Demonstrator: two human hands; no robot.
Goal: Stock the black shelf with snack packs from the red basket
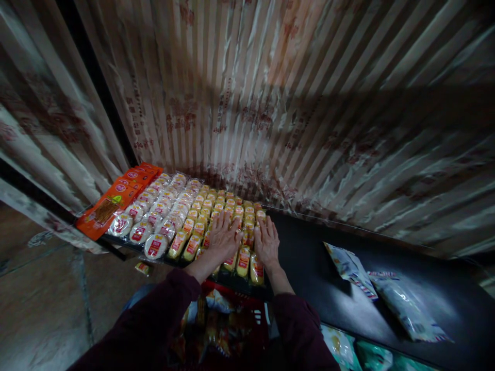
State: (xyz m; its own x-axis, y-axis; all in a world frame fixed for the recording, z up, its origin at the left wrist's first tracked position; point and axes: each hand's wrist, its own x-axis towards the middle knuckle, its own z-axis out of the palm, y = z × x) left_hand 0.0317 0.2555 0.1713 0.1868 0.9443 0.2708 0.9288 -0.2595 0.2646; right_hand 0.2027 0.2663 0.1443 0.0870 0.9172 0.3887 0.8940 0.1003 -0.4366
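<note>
Rows of small yellow wrapped cakes (192, 246) lie side by side on a black shelf (297, 247). My left hand (224, 237) rests flat on top of these cakes, fingers stretched out toward the back. Along the right edge of the rows lies my right hand (266, 241), its fingers extended against the outermost cakes. Neither hand holds anything. Left of the yellow cakes are rows of round white wrapped pastries (157, 246), and beyond them orange snack packets (116, 198). My palms hide some of the cakes.
Two silvery packets (408, 304) (350, 268) lie on the shelf at right. Below the shelf front stands a red box (251, 324) holding wrapped snacks. Green bags (371, 355) show under the shelf. A wrapped piece (142, 268) is at lower left. Striped sheeting (247, 103) hangs behind.
</note>
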